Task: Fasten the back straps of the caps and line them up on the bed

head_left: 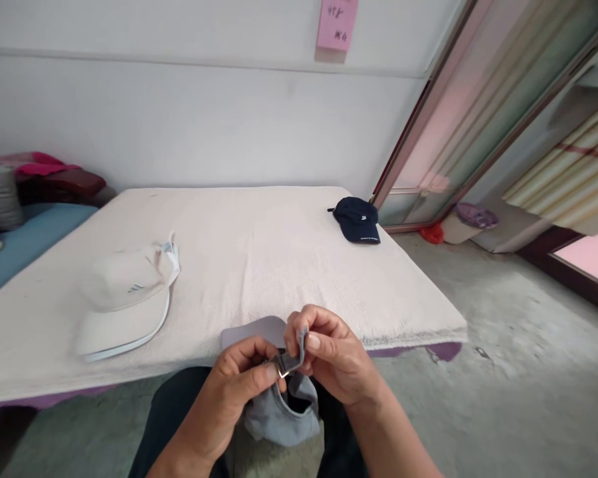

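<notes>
One grey cap (285, 425) was held above the lap (175, 401) at the near edge of the tabletop (269, 245); its strap (292, 363) was pinched beside the buckle (282, 373) by the left grip (236, 378), at the free end by the right grip (343, 362); one cream cap (122, 285) was laid leftward, one navy cap (356, 218) far right

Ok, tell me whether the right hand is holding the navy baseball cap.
No, the right hand pinches the strap of the gray baseball cap, while the navy baseball cap lies on the cloth.
</notes>
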### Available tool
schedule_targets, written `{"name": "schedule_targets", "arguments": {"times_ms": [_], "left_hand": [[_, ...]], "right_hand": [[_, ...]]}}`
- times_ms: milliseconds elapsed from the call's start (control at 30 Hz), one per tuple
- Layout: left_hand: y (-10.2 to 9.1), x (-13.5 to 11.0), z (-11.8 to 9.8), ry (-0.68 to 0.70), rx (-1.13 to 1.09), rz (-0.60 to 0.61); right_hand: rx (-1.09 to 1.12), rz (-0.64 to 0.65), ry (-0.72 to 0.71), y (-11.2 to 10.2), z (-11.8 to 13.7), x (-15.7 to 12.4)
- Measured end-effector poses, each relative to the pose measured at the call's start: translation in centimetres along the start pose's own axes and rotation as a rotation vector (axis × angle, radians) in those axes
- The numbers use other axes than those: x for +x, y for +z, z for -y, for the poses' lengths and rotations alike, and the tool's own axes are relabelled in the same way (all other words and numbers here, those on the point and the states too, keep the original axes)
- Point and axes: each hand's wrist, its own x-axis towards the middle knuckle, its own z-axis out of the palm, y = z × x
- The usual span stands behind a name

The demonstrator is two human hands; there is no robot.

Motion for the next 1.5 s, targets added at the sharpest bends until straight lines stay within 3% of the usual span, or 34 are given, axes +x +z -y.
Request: {"name": "schedule_targets", "arguments": {"times_ms": [133, 267, 533, 767, 967, 1100, 1267, 1500], "left_hand": [[0.5, -3.2, 0.4, 0.004, -0.028, -0.048], [-0.2, -5.4, 0.4, 0.001, 0.014, -0.086], [-3.2, -8.9, -0.1, -0.014, 0.202, -0.091], [-5.4, -10.2, -0.6, -0.051, 0.264, -0.047], [-6.8, -10.2, 0.0, -0.096, 0.348, -0.066], [-7.1, -10.4, 0.4, -0.119, 0.399, -0.091], [-6.9, -10.9, 1.0, -0.129, 0.397, -0.102], [-4.9, -10.6, 1.3, -0.119, 0.363, -0.083]], "right_hand": [[-0.021, -0.048, 0.016, 2.2, -0.6, -3.0], [-0.116, -0.043, 0.065, 4.1, -1.2, -4.2], [-0.282, 0.019, 0.121, 7.2, -3.8, -4.4], [-0.554, 0.024, 0.194, 9.1, -5.0, -3.6], [-0.960, 0.031, 0.218, 9.9, -5.0, -2.9], [-1.111, 0.062, 0.231, 10.5, -5.2, -2.5], [-1.106, 0.092, 0.247, 10.0, -5.9, -2.6], [-0.890, 0.082, 0.232, 7.2, -6.5, -4.6]]}}
